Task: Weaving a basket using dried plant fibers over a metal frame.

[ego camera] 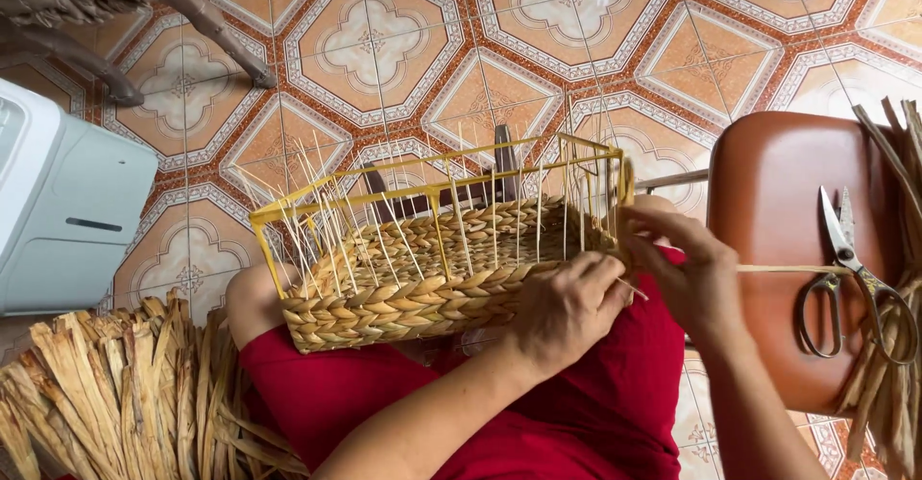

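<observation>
Spreading under everything is a tiled floor [538,48] in orange and cream, glossy, set with octagons and flower shapes. On the person's lap, over red cloth [595,413], rests a half-woven basket [403,298]: a yellow wire frame [432,192], rectangular, with thin pale upright strands poking above it and thick braided straw-coloured fibre wound around its lower walls. To the right stands a brown stool [768,221] with a smooth rounded seat; a pair of metal scissors [850,278] lies on it among long dried fibre strips [898,346]. A loose bundle of flat dried leaves [125,394] fills the lower left, beside a white plastic appliance [67,211]. Dark chair legs [206,29] cross the upper left.

The left hand [567,312] presses against the braided wall at the basket's near right corner, fingers curled shut on the weave. The right hand [687,269] sits at the same corner just beside it, fingertips pinched closed on a thin fibre strand [788,269] that runs off toward the stool.
</observation>
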